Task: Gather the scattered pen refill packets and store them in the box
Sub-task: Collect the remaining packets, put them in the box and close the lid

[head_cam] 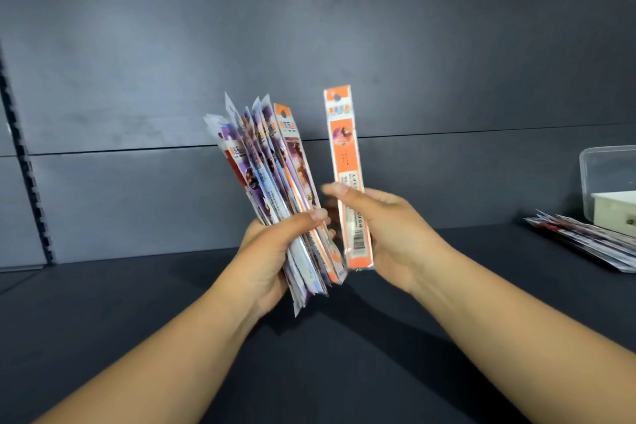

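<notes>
My left hand (272, 251) grips a fanned bundle of several pen refill packets (265, 169), upright above the dark shelf. Just to its right, my right hand (389, 231) holds a single orange refill packet (347, 169) upright, thumb across its front, a small gap apart from the bundle. A clear plastic box (602, 175) stands at the far right edge, with a white object inside it. In front of the box more refill packets (585, 241) lie in a loose pile on the shelf.
The dark shelf surface (137, 313) stretches below my arms, backed by a dark grey panel wall (309, 45). A notched upright rail (27, 175) runs down the left side.
</notes>
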